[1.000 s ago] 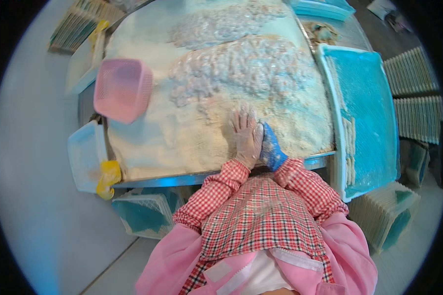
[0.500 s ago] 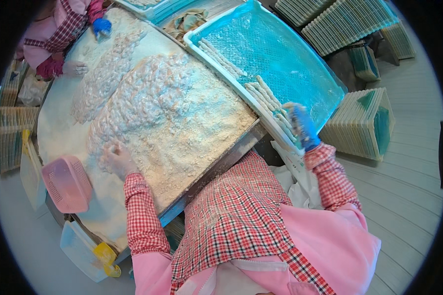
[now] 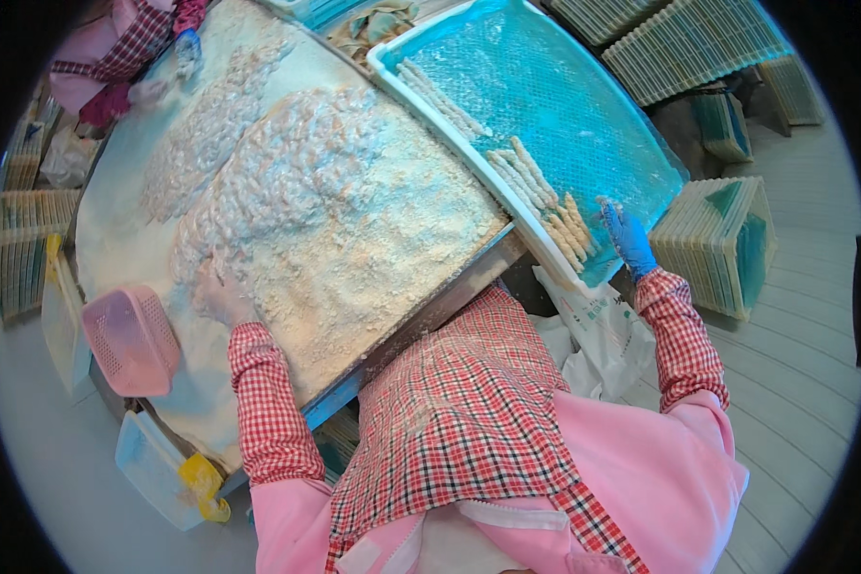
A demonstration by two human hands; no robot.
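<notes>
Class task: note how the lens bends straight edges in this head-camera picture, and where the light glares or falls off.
Head view: the teal tray and table edge bow outward; black corners ring the circular image; daylight glares off the pale floor; the right hand stays sharp.

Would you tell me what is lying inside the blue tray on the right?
Inside the blue tray lie rows of breaded sticks near its left edge; the gloved right hand rests beside them. Anything under the hand is hidden.

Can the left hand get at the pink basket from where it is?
Probably yes: the left hand rests on the crumb-covered table, and the pink basket lies just beside it with nothing between them.
</notes>
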